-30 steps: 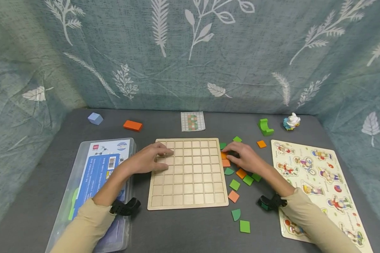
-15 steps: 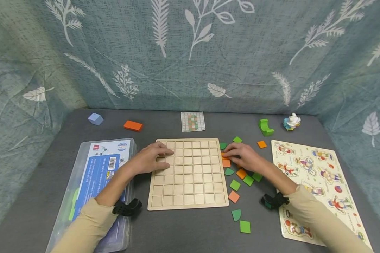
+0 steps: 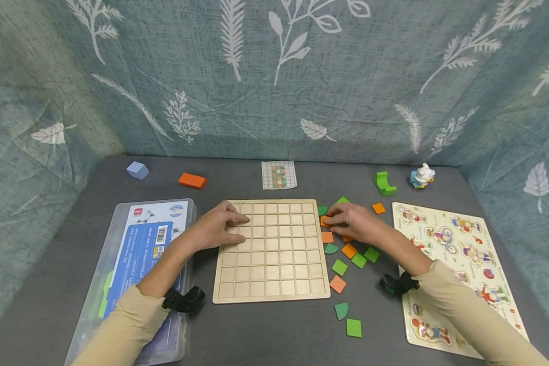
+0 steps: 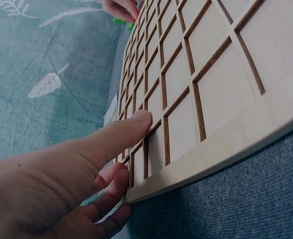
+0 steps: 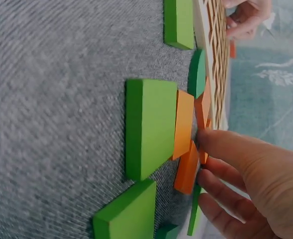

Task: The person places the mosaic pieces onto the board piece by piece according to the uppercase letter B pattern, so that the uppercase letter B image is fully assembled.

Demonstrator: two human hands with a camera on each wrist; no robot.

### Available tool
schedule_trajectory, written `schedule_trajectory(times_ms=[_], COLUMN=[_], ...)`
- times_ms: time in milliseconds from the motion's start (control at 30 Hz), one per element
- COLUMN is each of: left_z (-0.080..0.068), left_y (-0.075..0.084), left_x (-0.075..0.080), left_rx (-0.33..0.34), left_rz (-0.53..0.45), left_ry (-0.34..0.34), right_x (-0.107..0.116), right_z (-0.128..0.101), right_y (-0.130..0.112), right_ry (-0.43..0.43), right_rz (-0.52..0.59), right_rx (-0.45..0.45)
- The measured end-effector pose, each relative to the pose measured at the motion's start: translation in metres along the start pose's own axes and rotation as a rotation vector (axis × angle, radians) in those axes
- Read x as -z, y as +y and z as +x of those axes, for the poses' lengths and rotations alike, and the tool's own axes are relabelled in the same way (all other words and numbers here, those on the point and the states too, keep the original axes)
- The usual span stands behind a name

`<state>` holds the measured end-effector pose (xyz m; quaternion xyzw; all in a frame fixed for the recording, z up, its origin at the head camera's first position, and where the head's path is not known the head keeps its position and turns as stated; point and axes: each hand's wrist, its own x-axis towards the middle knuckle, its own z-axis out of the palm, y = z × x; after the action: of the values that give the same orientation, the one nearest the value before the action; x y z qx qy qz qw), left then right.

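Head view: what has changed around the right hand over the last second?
The right hand has shifted slightly rightward and away from the person, now partly covering the light green tile. The orange tile at its fingertips, which it appears to pinch, has moved slightly the same way, opening a gap to the salmon tile. The left hand and board look unmoved.

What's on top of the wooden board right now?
The left hand lies over the left side of the wooden board. Every square in plain sight is bare. Whatever sits directly beneath that hand is covered, so I can't tell there.
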<state>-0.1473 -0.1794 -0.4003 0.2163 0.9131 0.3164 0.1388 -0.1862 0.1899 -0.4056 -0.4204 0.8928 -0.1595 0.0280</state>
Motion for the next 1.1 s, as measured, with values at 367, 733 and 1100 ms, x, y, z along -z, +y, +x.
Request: schedule_trajectory(times_ms=[367, 733, 1100], left_z=[0.0024, 0.0056, 0.0062], left_y=[0.0008, 0.0017, 0.0017], left_x=[0.0019, -0.0008, 0.0], left_rx=[0.024, 0.057, 0.044], left_rz=[0.047, 0.024, 0.014], left_ry=[0.05, 0.077, 0.057], right_x=[-0.0037, -0.0023, -0.0046], right_z=[0.0039, 0.0063, 0.0064], right_y=[-0.0026, -0.0017, 0.0009], right_ry=[0.063, 0.06, 0.068], right_rz=[0.016, 0.04, 0.063], right_rx=[-0.013, -0.023, -0.027])
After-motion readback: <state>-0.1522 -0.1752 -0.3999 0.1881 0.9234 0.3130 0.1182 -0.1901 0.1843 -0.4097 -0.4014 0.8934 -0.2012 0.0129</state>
